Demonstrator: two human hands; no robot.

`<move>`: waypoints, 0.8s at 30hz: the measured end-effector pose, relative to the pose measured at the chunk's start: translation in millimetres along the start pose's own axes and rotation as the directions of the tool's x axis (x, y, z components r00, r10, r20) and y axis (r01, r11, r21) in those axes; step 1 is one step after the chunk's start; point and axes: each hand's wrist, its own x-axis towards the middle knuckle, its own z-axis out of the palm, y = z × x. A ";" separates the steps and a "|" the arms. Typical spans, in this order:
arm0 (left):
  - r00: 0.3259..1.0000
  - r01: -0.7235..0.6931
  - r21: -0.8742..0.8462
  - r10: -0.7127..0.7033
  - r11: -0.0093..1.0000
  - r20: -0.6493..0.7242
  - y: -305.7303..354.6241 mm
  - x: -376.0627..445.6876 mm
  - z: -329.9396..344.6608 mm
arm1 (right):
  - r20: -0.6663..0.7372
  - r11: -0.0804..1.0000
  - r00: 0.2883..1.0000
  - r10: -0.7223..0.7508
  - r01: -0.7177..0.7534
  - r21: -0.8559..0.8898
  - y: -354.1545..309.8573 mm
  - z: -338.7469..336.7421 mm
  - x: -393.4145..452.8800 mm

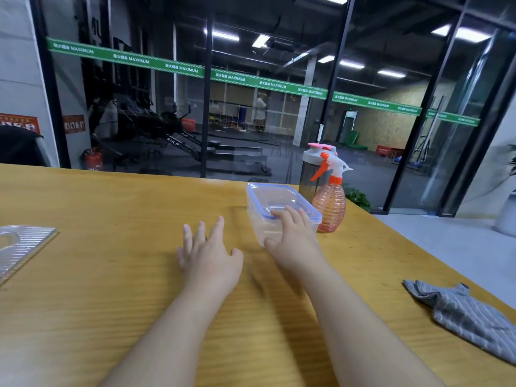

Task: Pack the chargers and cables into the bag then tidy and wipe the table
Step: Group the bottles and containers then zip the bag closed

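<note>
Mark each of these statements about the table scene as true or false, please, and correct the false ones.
1. The right hand grips the clear container. True.
2. The left hand holds the grey cloth. False: the left hand is open and holds nothing; the cloth lies apart near the table's right edge.
3. The spray bottle stands upright beside the container. True.
4. The spray bottle has a blue trigger. False: the trigger is orange.
5. A ridged clear plastic tray lies at the left edge of the view. True.
</note>
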 end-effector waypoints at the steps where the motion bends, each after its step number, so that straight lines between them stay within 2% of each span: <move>1: 1.000 0.006 -0.009 -0.006 1.000 0.002 0.0 -0.1 -0.3 | -0.010 1.000 1.000 0.003 -0.003 0.012 0.8 1.9 2.1; 11: 1.000 -0.008 -0.044 0.007 0.999 -0.025 4.9 -3.1 -4.0 | -0.012 0.997 0.998 0.063 -0.062 0.047 1.3 13.7 27.6; 20: 0.998 0.057 -0.126 -0.058 0.990 -0.002 1.2 -0.4 -6.7 | 0.021 0.993 0.996 0.085 -0.083 -0.085 -0.2 20.3 30.1; 24: 0.998 0.038 -0.133 -0.043 0.990 -0.040 -1.5 1.2 -8.6 | 0.074 0.969 0.989 0.125 -0.106 -0.222 -5.1 15.7 23.5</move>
